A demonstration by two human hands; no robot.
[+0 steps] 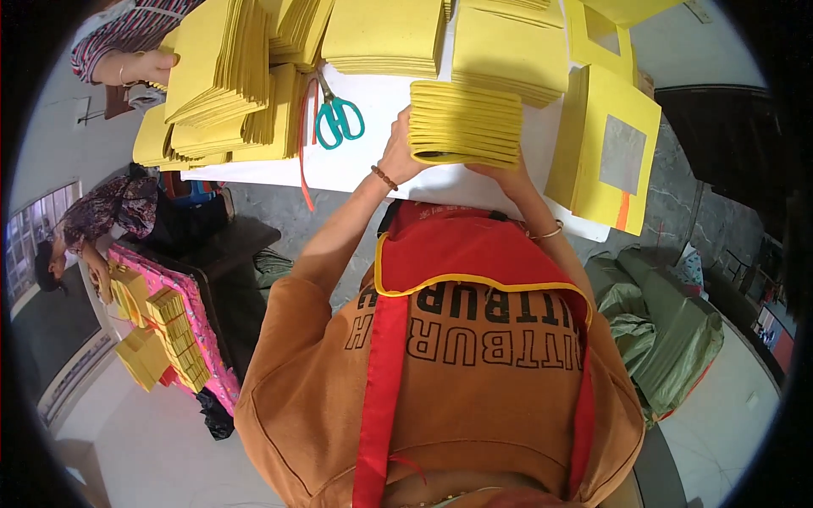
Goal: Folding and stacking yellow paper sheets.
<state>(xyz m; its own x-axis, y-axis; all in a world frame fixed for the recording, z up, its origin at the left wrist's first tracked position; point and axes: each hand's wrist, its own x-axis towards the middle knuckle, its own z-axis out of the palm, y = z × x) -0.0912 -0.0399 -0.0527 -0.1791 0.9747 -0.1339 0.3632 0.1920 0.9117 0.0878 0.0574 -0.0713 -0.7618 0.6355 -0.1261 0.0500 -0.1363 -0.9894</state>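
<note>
Between my two hands, near the front edge of the white table [254, 172], is a thick stack of yellow folded sheets [466, 124], its layered edges facing me. My left hand [401, 151] is closed round its left side, with the fingertips partly hidden behind the stack. At the lower right corner, my right hand [508, 176] grips it from beneath, most of its fingers out of sight. Left of the stack lie scissors with teal handles [340, 124], beside a thin red ribbon [305, 161]. Whether the folded pieces are paper or cloth, I cannot tell.
More yellow stacks [383, 38] line the table's far side, with a tall leaning pile [216, 72] at left. A yellow folder with a grey window [623, 152] stands at right. Another person's hand [152, 66] touches the left pile. A co-worker [110, 212] bends over a pink-covered table [212, 356].
</note>
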